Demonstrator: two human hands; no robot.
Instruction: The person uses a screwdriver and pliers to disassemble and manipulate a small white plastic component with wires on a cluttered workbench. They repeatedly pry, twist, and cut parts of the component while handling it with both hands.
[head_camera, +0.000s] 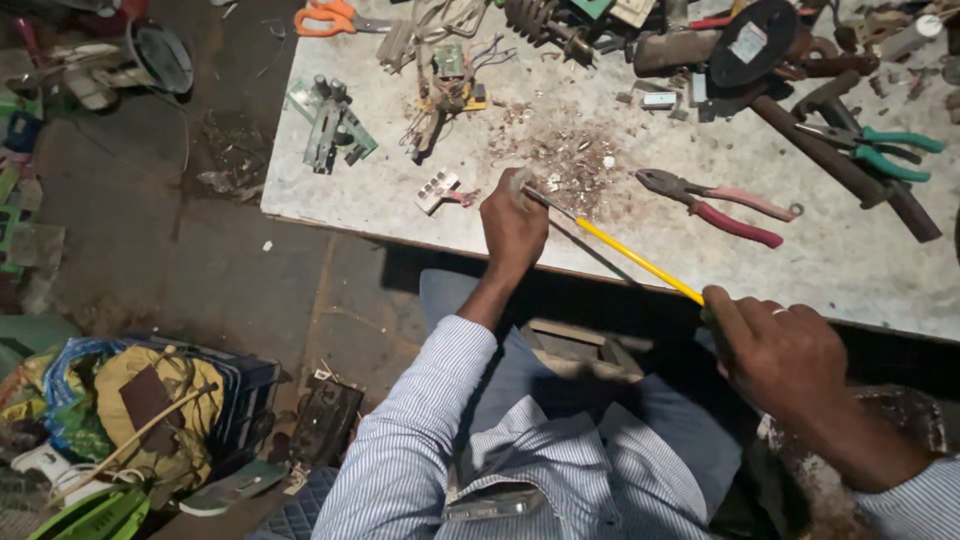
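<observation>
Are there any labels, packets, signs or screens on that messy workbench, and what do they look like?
White label: a small pale rectangle stuck on a dark oval part at the far edge of the workbench; its print is too small to make out.
Small box: a white, flat rectangular piece just left of that oval part, possibly a component.
No screens or signs show.

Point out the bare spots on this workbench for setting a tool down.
Bare: the near right corner below the red pliers; the strip between the circuit board and the left edge. Crowded: the far edge, and debris mid-table.
</observation>
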